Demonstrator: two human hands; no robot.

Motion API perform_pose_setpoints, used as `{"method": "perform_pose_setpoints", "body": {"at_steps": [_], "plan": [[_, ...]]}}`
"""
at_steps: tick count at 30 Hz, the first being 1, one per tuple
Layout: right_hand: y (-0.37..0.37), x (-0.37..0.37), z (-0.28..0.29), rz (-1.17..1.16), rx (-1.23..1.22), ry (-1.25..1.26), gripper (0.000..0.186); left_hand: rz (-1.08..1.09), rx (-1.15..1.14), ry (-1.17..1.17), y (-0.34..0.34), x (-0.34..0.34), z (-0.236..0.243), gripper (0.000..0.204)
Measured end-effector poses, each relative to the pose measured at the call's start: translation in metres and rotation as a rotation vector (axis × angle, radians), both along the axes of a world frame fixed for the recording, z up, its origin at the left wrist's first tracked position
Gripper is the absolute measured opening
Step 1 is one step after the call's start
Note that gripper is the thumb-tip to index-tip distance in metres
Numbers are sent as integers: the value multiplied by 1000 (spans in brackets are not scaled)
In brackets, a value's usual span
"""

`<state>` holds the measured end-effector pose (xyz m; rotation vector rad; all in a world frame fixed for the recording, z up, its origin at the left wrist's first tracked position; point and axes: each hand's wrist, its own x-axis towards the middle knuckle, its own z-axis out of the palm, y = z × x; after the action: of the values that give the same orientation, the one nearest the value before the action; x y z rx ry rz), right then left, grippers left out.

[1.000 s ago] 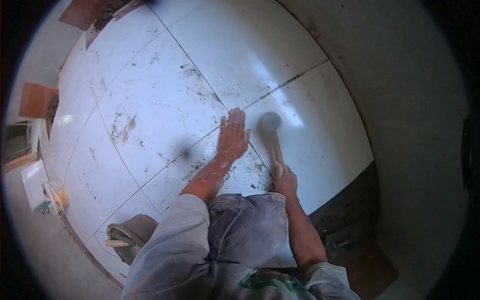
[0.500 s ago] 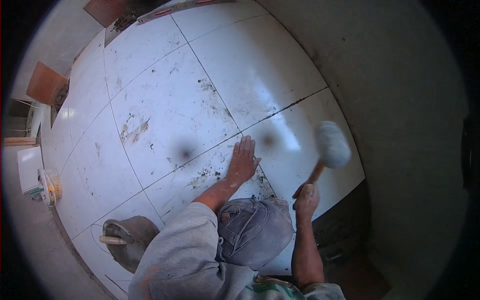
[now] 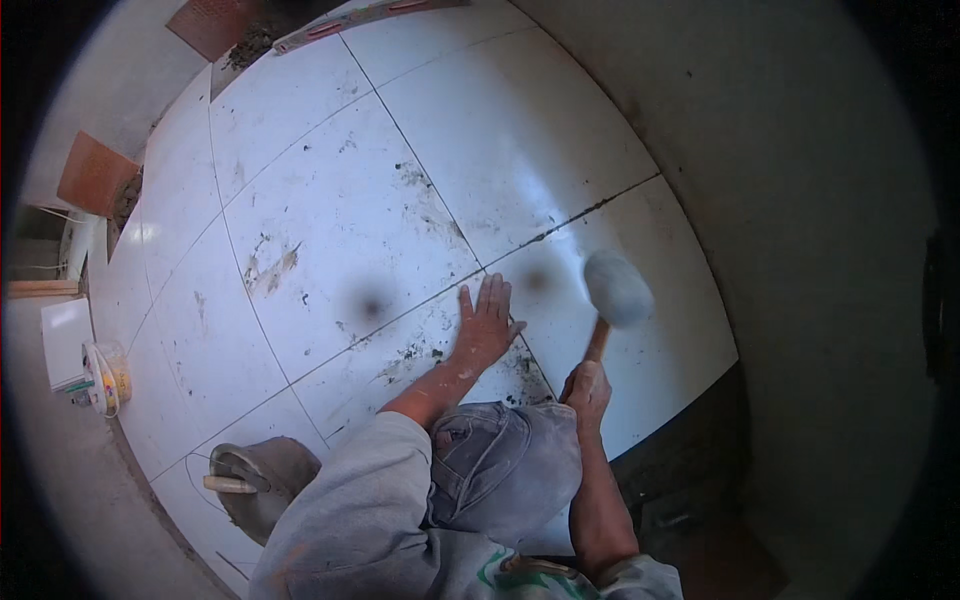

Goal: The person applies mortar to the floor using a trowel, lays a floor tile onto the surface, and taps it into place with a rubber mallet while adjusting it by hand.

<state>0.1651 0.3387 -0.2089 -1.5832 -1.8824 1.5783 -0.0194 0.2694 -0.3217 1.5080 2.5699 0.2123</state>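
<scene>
My left hand (image 3: 485,325) lies flat with spread fingers on a white floor tile (image 3: 420,345), close to where joints between tiles meet. My right hand (image 3: 588,392) grips the wooden handle of a mallet (image 3: 618,290) with a large, pale grey rounded head. That head is over the right-hand tile (image 3: 665,335) beside the wall; I cannot tell whether it touches. Dark crumbs and mortar smears dot the tiles around my left hand.
At left are a bucket (image 3: 285,475) with a wooden-handled tool, a small yellow-and-white tub (image 3: 113,378) and reddish tiles (image 3: 95,172). A long level (image 3: 365,18) lies at the far edge. The wall (image 3: 800,200) rises at right; dark ground (image 3: 690,430) borders the near right tile.
The mallet and my right hand have moved left, with the mallet head now slightly lower in view. My left hand stays on the tile, its fingers spread wider.
</scene>
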Motion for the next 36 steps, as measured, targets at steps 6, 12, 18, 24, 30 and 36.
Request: {"method": "perform_pose_setpoints", "body": {"at_steps": [6,12,18,24,30,36], "plan": [[-15,58,-85,89,289,-235,49,16,59,-89,10,-9,4,95],[36,-29,-15,186,170,-184,42,50,-6,-137,7,-14,7,99],[46,-100,-2,251,279,143,42,58,-12,-150,2,-12,12,100],[52,-79,-76,437,620,-261,38,-52,-27,-179,21,-10,5,99],[38,27,50,109,460,23,37,-21,-38,61,12,-9,2,95],[30,111,105,-162,294,-22,70,-298,-218,-50,39,47,15,99]]}}
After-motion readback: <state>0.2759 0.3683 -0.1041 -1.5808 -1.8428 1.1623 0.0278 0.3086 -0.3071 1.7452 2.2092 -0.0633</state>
